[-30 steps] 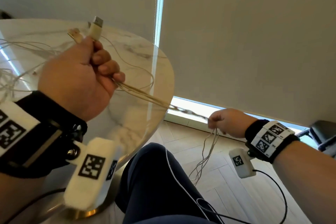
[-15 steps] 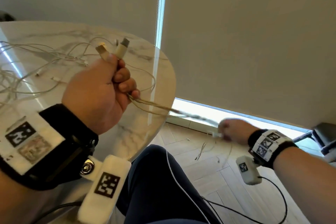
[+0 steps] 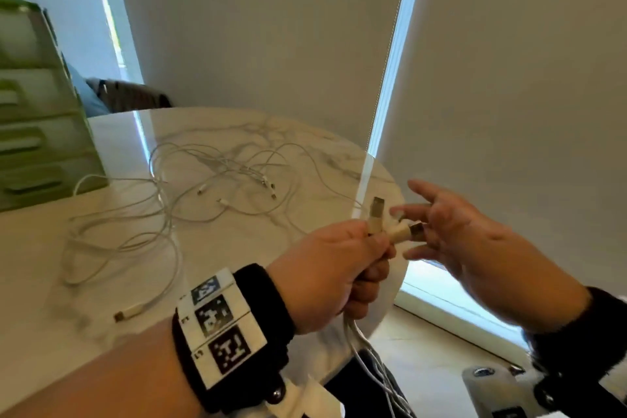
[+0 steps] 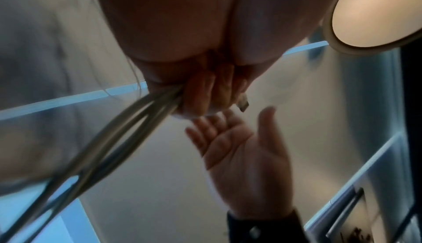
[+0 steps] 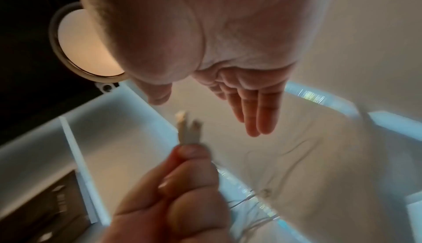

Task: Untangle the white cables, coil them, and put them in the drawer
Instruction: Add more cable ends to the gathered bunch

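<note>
My left hand [image 3: 342, 268] grips a bunch of white cables [image 3: 369, 360] in its fist; two USB plugs [image 3: 390, 224] stick out above the thumb and the strands hang down past the table edge. The left wrist view shows the same strands [image 4: 128, 129] trailing from the curled fingers. My right hand [image 3: 451, 231] is spread, fingers straight, just right of the plugs and holding nothing; in the right wrist view its fingers [image 5: 258, 113] hover above the plugs [image 5: 188, 129]. More white cables [image 3: 210, 187] lie tangled on the marble table [image 3: 40, 332]. A green drawer unit [image 3: 37, 132] stands at the table's far left.
A loose cable end with a USB plug [image 3: 130, 312] lies near the table's front. Roller blinds [image 3: 509, 78] cover the windows behind. A chair back [image 3: 132, 95] shows beyond the table. The person's dark trouser leg [image 3: 353, 394] is below the table's rim.
The right hand has let go of the far end of the cables and risen from floor level to beside the plugs, now spread. The view has swung left, showing the drawers.
</note>
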{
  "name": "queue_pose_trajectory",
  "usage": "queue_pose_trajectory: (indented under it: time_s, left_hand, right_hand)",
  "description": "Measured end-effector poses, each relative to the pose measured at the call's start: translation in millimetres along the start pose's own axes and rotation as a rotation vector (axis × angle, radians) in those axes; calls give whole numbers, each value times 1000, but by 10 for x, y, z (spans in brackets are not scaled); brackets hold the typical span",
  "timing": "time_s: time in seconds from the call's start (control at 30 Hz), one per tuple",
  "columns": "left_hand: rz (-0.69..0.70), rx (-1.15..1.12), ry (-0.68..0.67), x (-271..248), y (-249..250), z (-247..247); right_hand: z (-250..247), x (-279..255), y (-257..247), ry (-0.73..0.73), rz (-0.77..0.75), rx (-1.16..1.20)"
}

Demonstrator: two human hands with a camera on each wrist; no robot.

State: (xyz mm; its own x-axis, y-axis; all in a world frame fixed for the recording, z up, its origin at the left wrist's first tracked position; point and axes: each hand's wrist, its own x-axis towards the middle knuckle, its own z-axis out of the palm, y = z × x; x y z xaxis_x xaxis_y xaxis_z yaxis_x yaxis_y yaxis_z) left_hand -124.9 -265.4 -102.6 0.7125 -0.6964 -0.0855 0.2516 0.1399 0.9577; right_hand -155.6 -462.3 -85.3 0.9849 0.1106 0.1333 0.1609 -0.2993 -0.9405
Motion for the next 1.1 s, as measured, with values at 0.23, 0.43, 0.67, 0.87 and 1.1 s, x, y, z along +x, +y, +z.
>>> queue_pose_trajectory:
  time_s: [0.23, 0.43, 0.67, 0.87, 1.1]
  left_hand:
    - [141, 87, -20, -205, 359, -209]
    - [285, -137, 256, -403, 692, -718]
    - [437, -276, 427, -530, 931, -1242]
    - [474, -714, 338, -666, 956, -1847]
    - [374, -661, 533, -577, 709, -2109]
  right_hand:
    - [716, 286, -420, -25, -147, 295]
    - [1207, 187, -221, -387, 292, 340]
    - [1639, 389, -438, -499, 354, 468]
    - [1574, 809, -680, -530, -131, -277]
    - [1131, 1731, -527, 300, -131, -272]
